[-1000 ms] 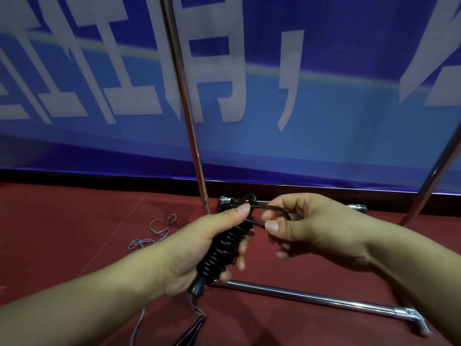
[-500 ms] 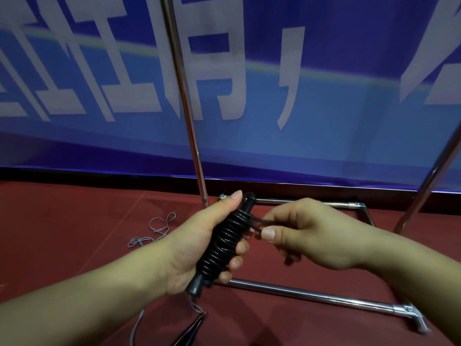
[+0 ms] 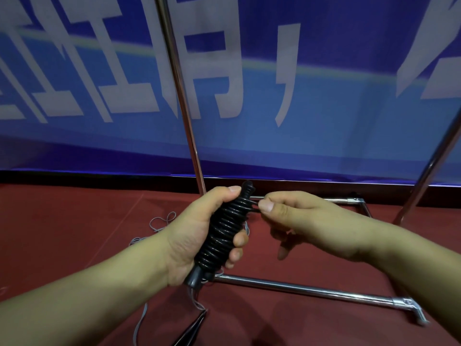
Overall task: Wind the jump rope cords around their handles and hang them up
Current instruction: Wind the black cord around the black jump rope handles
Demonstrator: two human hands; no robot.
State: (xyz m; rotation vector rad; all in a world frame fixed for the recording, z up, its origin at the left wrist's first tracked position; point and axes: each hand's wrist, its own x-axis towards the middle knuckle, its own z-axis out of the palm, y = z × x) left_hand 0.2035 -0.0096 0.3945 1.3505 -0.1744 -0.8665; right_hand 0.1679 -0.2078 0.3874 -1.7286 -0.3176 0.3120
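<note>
The left hand [image 3: 199,236] grips the black jump rope handles [image 3: 224,233] (cord coiled tightly round them), held tilted just in front of the chrome rack [image 3: 299,289]. Beside the bundle's top, the right hand [image 3: 304,221] pinches the cord end [image 3: 254,207].

Blue banner [image 3: 324,136] bears large white Chinese characters, cropped, perhaps "工".

Single head view looks forward and down, close, perhaps slightly tilted.
</note>
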